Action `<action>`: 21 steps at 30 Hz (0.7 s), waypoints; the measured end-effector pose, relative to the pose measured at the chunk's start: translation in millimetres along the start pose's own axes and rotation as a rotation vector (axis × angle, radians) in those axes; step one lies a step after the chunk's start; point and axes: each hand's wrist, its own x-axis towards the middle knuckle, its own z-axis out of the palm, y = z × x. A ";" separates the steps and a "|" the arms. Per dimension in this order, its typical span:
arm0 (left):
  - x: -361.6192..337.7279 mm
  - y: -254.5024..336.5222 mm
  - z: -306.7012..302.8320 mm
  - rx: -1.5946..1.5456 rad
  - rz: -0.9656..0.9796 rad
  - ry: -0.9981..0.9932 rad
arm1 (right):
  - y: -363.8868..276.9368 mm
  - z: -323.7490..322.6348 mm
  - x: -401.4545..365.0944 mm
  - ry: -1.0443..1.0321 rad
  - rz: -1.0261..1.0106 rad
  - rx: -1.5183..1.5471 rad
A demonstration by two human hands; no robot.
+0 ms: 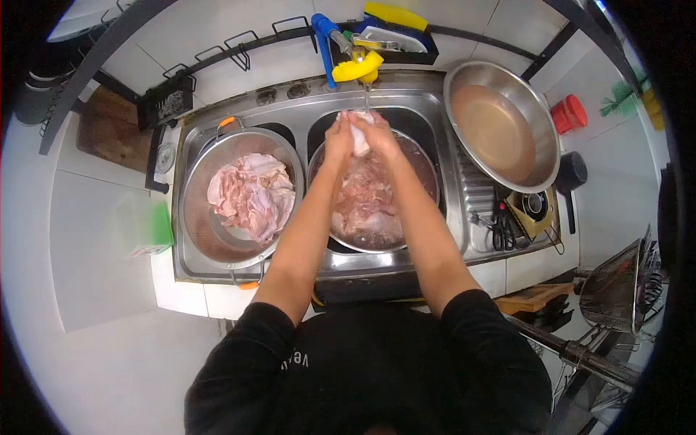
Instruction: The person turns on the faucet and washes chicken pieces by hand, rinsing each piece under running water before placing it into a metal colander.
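Observation:
Over the right basin, my left hand and my right hand are closed around a pale piece of raw chicken. They hold it just under the tap, which has a yellow piece around it and a thin stream coming down. Below my hands, a metal bowl holds more raw chicken in water. To the left, a metal colander with orange-covered handles contains a heap of raw chicken pieces. My fingertips are partly hidden by the chicken.
A large steel basin of cloudy water sits on the right drainboard. Near it are black-handled scissors, a yellow box and a red cup. A wire rack runs along the back wall; strainers hang at right.

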 end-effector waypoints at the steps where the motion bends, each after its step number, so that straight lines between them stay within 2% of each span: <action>1: -6.5 2.5 -0.7 0.004 0.001 0.001 | -3.3 1.3 0.2 -0.001 0.000 0.004; 3: -15.2 7.1 -0.2 -0.183 -0.141 0.011 | -11.5 1.2 1.2 0.033 0.040 -0.203; 5: -12.2 -2.8 -2.0 -0.232 -0.076 -0.057 | -13.8 -2.9 10.6 0.082 0.113 -0.251; 7: -15.3 -1.1 -0.7 -0.084 0.123 -0.176 | -17.1 -11.3 15.7 0.271 0.247 -0.082; 8: -16.0 0.1 -6.0 -0.042 -0.028 -0.212 | -17.5 -14.1 18.7 0.203 0.407 0.044; 9: -17.3 7.4 -7.6 -0.043 -0.028 -0.211 | -12.9 -14.0 18.0 0.201 0.408 0.043; 11: -19.1 22.5 -6.9 -0.668 -0.305 -0.253 | -2.2 -15.0 13.0 -0.129 0.040 0.107; 12: -19.9 31.2 -10.2 -0.689 -0.315 -0.316 | -4.0 -8.6 4.3 -0.135 0.028 -0.055; 13: -13.7 22.6 -10.1 -0.691 -0.316 -0.313 | 10.4 -7.9 4.0 -0.136 0.031 -0.056; 15: -5.2 15.1 -7.7 -0.662 -0.181 -0.214 | 31.3 -1.8 0.7 0.163 -0.563 -0.864; 16: -4.3 15.1 -5.7 -0.742 -0.237 -0.105 | 30.4 -2.4 -3.6 0.119 -0.397 -0.581; 17: -5.4 13.9 -4.2 -0.741 -0.231 -0.104 | 28.8 -2.0 -5.2 0.115 -0.401 -0.578; 19: -14.3 9.3 -3.1 -0.775 -0.167 -0.231 | 15.4 2.2 -15.2 0.223 0.195 -0.114; 20: -18.7 6.1 -4.7 -0.848 -0.209 -0.284 | 8.6 3.9 -20.2 0.139 0.112 0.149; 21: -24.7 2.1 -4.1 -0.848 -0.211 -0.286 | 5.7 0.7 -18.3 0.142 0.111 0.150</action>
